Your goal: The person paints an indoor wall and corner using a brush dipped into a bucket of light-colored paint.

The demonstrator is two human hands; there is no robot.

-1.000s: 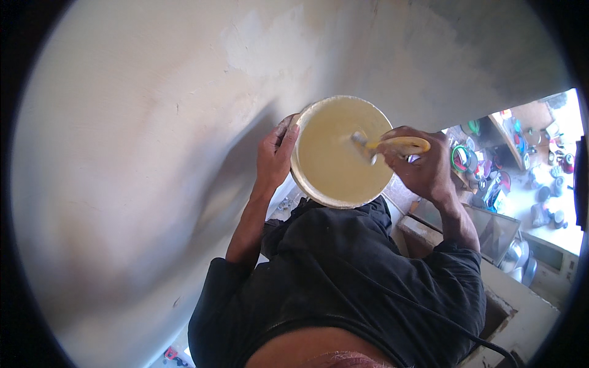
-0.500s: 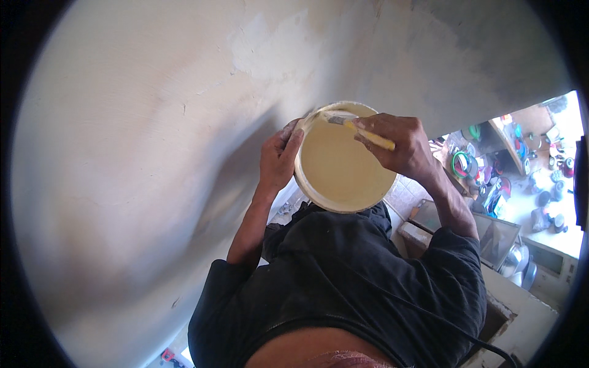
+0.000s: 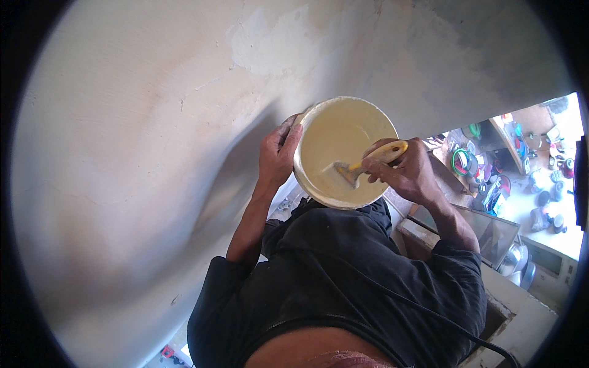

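A round pail [image 3: 307, 187] with a pale cream liquid inside is held up in front of my dark shirt. My left hand [image 3: 276, 150] grips its left side, thumb along the outside near the rim. My right hand [image 3: 402, 172] is closed round a paintbrush [image 3: 394, 149] with a yellow handle. The brush head [image 3: 345, 173] is down in the pail, in the cream liquid, toward its lower middle.
A pale plastered wall [image 3: 141, 153] with cracks and patches fills the left and top. Down at the right are cluttered shelves [image 3: 503, 141] with dishes and containers, a white surface [image 3: 540, 202] with pots, a glass-paned frame [image 3: 494, 236] and a worn ledge [image 3: 521, 306].
The brush has moved from the middle of the pail up to its upper left rim, then back down toward the lower middle. My right hand followed it; my left hand keeps its grip.
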